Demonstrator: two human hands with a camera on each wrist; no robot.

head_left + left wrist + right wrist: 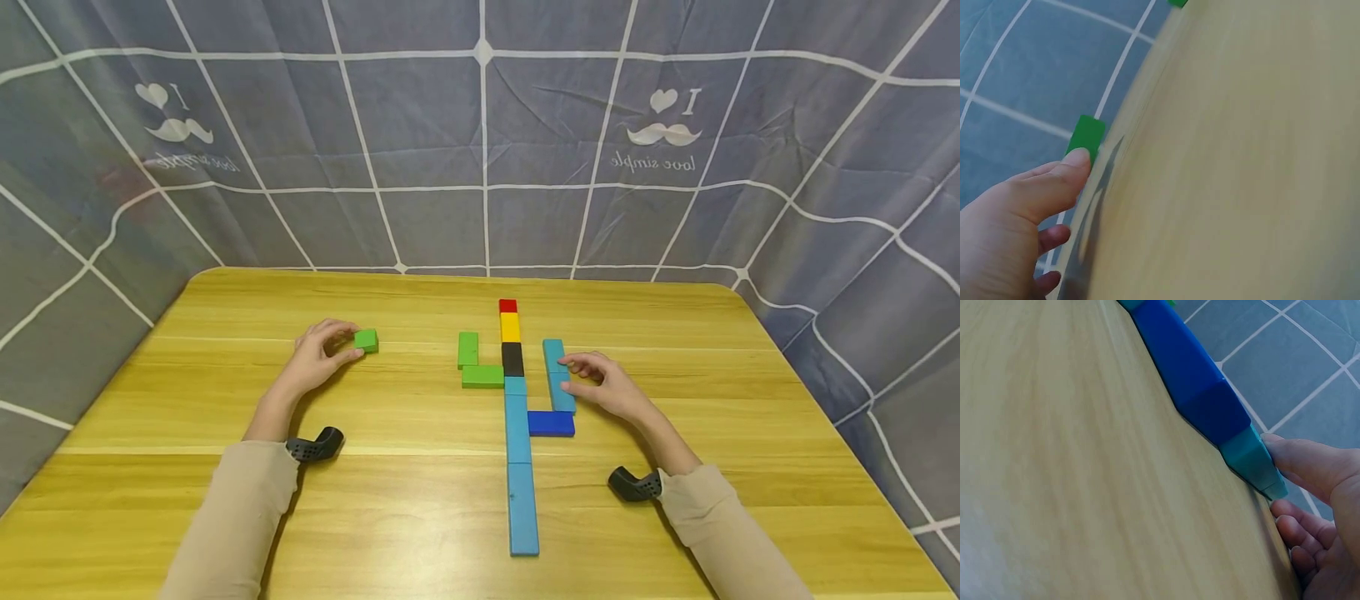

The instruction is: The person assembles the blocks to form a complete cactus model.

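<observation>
My left hand (324, 354) pinches a small green block (366, 340) between thumb and fingertips, over the left part of the table. In the left wrist view the thumb lies on the near face of this green block (1087, 134). On the other side, my right hand (606, 385) rests its thumb and fingertips along the right edge of two light blue blocks (555, 357), set end to end. From the right wrist, the thumb touches the side of a light blue block (1250, 456), next to the dark blue block (1194, 375).
A column of blocks runs down the middle: red (507, 306), yellow (510, 327), black (512, 359), then several light blue ones (522, 508). Two green blocks (482, 377) form an L at its left. A dark blue block (551, 424) joins its right side. A grey curtain (420, 225) hangs behind the table.
</observation>
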